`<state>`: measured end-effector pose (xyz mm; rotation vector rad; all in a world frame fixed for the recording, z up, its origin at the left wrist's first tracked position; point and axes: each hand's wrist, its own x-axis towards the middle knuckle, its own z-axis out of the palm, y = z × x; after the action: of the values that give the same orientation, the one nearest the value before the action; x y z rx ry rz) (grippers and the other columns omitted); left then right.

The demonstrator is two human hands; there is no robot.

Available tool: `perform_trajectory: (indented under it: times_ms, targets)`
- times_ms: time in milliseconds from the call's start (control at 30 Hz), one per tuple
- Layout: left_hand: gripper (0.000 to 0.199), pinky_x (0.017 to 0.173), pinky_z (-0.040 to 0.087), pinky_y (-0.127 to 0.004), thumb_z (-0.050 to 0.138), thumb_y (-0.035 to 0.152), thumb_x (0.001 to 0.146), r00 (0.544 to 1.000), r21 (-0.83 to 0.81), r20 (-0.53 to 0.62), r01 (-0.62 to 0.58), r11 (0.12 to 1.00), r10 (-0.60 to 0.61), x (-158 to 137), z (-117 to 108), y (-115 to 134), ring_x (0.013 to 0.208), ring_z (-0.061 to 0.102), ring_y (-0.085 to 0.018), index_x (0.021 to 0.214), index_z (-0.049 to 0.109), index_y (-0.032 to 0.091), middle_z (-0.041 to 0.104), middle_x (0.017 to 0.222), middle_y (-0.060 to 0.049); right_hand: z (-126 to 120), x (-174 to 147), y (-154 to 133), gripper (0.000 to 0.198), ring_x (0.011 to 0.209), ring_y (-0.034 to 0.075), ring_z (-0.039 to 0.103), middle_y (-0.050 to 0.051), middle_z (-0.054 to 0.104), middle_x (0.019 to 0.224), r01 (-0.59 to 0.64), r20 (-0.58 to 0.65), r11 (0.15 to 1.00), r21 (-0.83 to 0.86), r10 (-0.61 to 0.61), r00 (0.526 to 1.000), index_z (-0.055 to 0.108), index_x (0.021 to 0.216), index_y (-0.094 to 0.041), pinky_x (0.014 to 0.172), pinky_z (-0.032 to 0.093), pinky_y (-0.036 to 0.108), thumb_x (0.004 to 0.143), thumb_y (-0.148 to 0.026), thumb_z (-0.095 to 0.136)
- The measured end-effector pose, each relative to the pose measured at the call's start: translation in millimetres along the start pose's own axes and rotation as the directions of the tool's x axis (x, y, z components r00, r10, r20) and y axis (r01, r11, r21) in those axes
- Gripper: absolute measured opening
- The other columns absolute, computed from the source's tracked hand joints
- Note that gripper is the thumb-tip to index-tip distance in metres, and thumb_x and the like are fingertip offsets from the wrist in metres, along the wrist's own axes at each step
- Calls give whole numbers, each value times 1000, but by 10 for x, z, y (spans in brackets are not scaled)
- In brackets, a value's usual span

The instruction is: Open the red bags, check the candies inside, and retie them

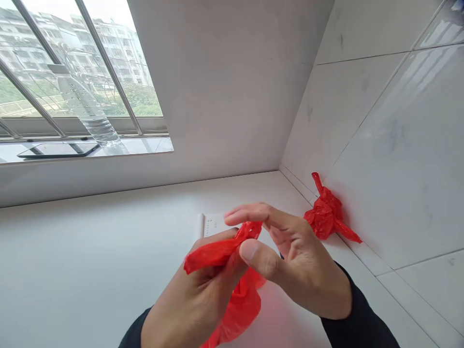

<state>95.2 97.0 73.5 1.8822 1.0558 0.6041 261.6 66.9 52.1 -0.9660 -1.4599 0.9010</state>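
A thin red plastic bag (241,309) hangs below my hands, its top bunched into a twisted strand and a small loop. My left hand (203,295) is closed around the bunched top, with one end sticking out to the left over the fingers. Beside it, my right hand (290,246) has its fingers stretched out and apart from the thumb. The thumb tip touches the red plastic by the loop, while the index finger arches just above it. Both hands partly hide the bag's lower part and the knot area.
A second red plastic bag (324,212), knotted up, lies against the tiled wall at right. Behind my hands, a white item with small print (212,225) lies on the white tabletop (90,261). A water bottle (96,121) and a dark-edged tablet (58,151) rest on the barred windowsill.
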Motion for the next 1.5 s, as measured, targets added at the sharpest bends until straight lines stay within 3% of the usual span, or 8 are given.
perform_trajectory:
  times_ms: [167,400,533,667,900,1067,1300,1500]
  targets:
    - [43,44,27,-20,53,56,89,980,-176,43,199,964,-195,9,-65,27,50,29,-10,64,47,22,31,56,5,-7,44,39,12,100,16,64,-3,71,103,-55,-50,998,-5,55,997,70,102,-29,95,49,34,91,-34,69]
    - [49,53,44,-21,57,54,88,930,-487,203,368,792,-307,82,-70,15,55,45,-11,56,46,19,46,54,1,23,101,137,9,96,15,64,-1,70,100,2,-135,999,-37,-7,991,70,96,-25,90,49,33,96,-32,64]
    - [43,51,46,-19,60,49,90,937,-658,200,344,669,-286,96,-58,14,54,47,-10,61,54,18,50,58,0,30,123,164,7,96,16,64,-1,70,100,24,-174,999,-42,-31,984,70,95,-25,88,50,33,95,-29,64]
    - [24,57,53,-24,52,45,95,957,-695,86,256,672,-275,128,-97,-7,65,58,-15,95,66,26,58,71,-2,18,114,132,5,93,16,64,-2,70,93,25,-173,998,-60,-35,984,69,93,-25,88,49,34,93,-25,64]
    - [26,60,50,-23,62,42,92,998,-227,59,40,973,-27,141,-286,-114,64,58,-13,73,64,23,63,72,0,17,100,157,15,106,19,62,1,68,106,36,-48,997,-70,-40,998,68,100,-27,96,48,37,96,-40,61]
    - [20,66,53,-25,64,27,91,989,-166,126,-52,985,73,92,-323,-178,75,65,-15,111,66,29,69,89,-1,58,186,343,41,120,21,58,6,64,124,-26,100,999,19,24,995,50,140,-28,102,46,41,105,-48,42]
    - [43,66,52,-25,66,9,78,968,151,-149,-180,972,203,144,-272,-348,82,67,-14,111,68,36,71,102,3,75,247,539,37,67,14,53,-2,55,74,-138,164,990,6,135,977,61,127,-23,64,44,29,105,-45,40]
    - [38,66,50,-22,49,-1,81,862,414,-214,-347,842,460,205,-264,-346,81,63,-10,101,69,25,66,99,0,50,297,622,26,85,14,60,2,62,90,-166,315,964,209,95,944,64,115,-20,79,50,29,102,-38,51]
